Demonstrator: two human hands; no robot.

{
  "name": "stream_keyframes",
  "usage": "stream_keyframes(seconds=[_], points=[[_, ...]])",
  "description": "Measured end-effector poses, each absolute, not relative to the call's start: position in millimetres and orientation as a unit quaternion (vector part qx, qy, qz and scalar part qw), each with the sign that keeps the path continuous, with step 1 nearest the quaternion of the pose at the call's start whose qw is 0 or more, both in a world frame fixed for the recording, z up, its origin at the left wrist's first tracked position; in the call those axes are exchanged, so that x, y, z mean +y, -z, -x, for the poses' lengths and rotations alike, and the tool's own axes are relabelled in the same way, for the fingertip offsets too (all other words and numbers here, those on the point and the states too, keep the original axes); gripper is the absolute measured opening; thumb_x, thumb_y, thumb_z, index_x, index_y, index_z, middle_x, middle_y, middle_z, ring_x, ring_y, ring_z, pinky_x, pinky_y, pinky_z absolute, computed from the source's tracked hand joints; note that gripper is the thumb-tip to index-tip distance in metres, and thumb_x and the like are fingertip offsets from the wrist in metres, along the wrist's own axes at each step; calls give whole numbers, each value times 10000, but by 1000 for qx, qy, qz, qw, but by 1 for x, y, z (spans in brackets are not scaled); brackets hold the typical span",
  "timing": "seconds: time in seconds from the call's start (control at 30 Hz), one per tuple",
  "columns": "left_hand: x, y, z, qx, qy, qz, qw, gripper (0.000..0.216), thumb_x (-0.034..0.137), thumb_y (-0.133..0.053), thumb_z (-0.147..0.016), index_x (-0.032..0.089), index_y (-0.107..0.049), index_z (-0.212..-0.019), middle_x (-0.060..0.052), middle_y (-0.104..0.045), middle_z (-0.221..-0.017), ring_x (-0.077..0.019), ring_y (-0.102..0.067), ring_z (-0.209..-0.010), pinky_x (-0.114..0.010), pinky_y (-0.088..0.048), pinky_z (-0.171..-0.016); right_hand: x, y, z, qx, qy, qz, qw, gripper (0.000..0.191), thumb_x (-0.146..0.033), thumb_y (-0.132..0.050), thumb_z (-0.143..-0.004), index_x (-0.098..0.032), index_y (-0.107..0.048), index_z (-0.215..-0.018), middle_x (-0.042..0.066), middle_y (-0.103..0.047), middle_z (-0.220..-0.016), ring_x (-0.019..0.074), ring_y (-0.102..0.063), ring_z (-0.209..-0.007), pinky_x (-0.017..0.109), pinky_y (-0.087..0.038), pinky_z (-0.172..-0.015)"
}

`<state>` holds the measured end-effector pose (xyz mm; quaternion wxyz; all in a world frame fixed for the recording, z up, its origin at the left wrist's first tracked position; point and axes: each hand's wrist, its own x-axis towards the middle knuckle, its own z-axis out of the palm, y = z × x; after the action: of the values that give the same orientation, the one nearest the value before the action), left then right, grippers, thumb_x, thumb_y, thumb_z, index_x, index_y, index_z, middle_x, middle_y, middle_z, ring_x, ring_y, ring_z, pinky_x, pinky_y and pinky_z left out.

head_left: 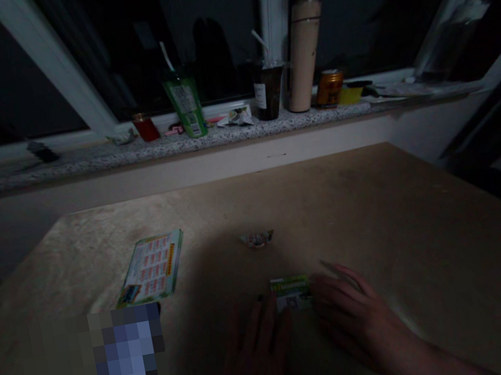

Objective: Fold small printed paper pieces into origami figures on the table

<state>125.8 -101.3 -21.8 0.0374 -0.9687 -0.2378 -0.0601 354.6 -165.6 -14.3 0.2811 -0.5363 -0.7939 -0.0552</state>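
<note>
Low in the middle of the table lies a small green-and-white printed paper (291, 293), its far edge straight. My left hand (263, 353) is in deep shadow at its left, with thumb and fingers closed on the near left edge. At the right edge, my right hand (358, 317) has bent fingers on the paper; its thumb is hidden. Beyond the hands sits a small folded paper piece (258, 240) with pointed ends. To the left rests a flat stack of printed cards (152, 266) with red calendar-like blocks.
A blurred-out blue object (126, 364) lies at the lower left. Behind the wooden table (329, 193), a speckled windowsill (227, 137) carries a green cup (186, 105), a dark cup (267, 94), a tall pale flask (305, 55), an orange can (329, 89) and a red jar (145, 127).
</note>
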Motion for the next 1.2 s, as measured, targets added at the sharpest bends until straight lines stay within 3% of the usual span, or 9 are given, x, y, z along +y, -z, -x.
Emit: stream_keyframes(seconds=[0.13,0.3,0.53,0.83,1.2], points=[[-102,15,-127,-257,44,965,37,735,655,-501,-826,202,-413,-1398,-147,-391,-1445,-337,-376,-1291,-520,-240,-1053,-165,14,-356,-794,41,536,284,226,-147,-502,-893,-202,-650,-1055,51,-676,-1051,220,-568,-1098,521,-368,-1047],[-98,22,-125,-253,52,966,27,747,687,-449,-831,237,-372,-1421,-166,-372,-1451,-378,-339,-1309,-558,-290,-1012,-166,13,-355,-789,25,543,287,248,-127,-486,-892,-200,-633,-1078,53,-671,-1069,217,-568,-1095,525,-354,-1055],[-100,13,-129,-264,37,964,-3,626,532,-448,-904,211,-345,-1432,-120,-345,-1475,-341,-304,-1335,-577,-214,-1064,-163,10,-355,-785,-39,555,271,225,-131,-500,-876,-196,-630,-1048,63,-655,-1078,205,-573,-1073,475,-373,-1054],[-98,20,-128,-272,125,954,-32,534,358,-507,-892,223,-392,-1395,-94,-287,-1507,-306,-321,-1334,-495,-340,-1048,-164,5,-356,-784,-84,552,272,316,-107,-492,-872,-207,-587,-1157,54,-617,-1178,192,-544,-1121,452,-344,-1074],[-99,20,-126,-250,206,946,-29,542,199,-432,-875,200,-334,-1407,-83,-301,-1502,-264,-294,-1353,-456,-351,-1055,-163,7,-358,-809,-69,524,258,381,-88,-480,-852,-193,-554,-1210,106,-536,-1294,240,-468,-1219,477,-367,-1049]])
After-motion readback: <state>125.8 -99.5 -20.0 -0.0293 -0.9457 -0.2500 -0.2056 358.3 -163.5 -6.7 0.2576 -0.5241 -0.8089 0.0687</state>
